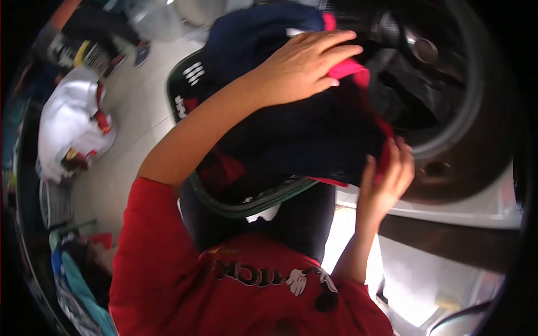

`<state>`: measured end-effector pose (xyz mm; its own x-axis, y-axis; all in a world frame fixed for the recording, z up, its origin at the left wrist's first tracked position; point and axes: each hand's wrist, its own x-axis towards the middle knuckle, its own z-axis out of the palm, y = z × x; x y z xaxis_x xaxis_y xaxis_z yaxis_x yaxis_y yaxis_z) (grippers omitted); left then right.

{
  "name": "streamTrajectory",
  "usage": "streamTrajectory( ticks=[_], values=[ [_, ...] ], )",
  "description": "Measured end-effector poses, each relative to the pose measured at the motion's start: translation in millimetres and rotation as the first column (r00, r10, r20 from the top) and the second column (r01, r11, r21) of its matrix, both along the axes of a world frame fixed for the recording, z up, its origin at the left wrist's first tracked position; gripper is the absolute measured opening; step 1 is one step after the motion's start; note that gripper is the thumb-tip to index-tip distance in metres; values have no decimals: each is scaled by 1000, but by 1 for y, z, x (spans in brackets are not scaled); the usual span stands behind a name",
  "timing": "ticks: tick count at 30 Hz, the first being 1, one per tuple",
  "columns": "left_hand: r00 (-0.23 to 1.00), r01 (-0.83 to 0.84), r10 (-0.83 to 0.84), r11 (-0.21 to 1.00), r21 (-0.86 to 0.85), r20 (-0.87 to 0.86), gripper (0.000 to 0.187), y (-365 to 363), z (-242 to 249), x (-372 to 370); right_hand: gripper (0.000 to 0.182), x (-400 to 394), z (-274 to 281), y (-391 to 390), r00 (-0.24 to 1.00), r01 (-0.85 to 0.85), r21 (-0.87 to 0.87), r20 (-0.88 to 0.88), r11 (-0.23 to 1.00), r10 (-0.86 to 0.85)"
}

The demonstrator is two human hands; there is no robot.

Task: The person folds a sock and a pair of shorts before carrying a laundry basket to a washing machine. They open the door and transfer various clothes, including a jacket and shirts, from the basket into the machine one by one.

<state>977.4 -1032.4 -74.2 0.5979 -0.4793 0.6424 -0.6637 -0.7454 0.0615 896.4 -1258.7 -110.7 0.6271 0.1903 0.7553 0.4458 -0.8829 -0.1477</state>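
Observation:
A dark navy garment with red edging spreads between my two hands, above a dark green laundry basket. At its top edge, my left hand has a bright pink-red part of the cloth between thumb and fingers. My right hand is closed around the red-edged side, close to the washing machine's rim. More dark clothing, including a navy piece, is heaped in the basket. The garment hides much of the basket's contents.
To the right is the round opening of a washing machine, with dark cloth inside. A white bag-like bundle stands on the tiled floor at left. Another person's legs show at the upper left. Cloths lie at the lower left.

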Motion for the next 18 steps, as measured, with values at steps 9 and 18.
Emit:
streamTrajectory(
  ticks=[9, 18],
  values=[
    [453, -697, 655, 683, 218, -604, 25, 72, -19, -158, 15, -2, -20, 51, 612, -549, 369, -433, 750, 662],
    [516, -437, 606, 794, 423, -605, 30, 40, -116, -177, 18, 21, -9, -7, 773, -317, 407, -413, 857, 482]
  ],
)
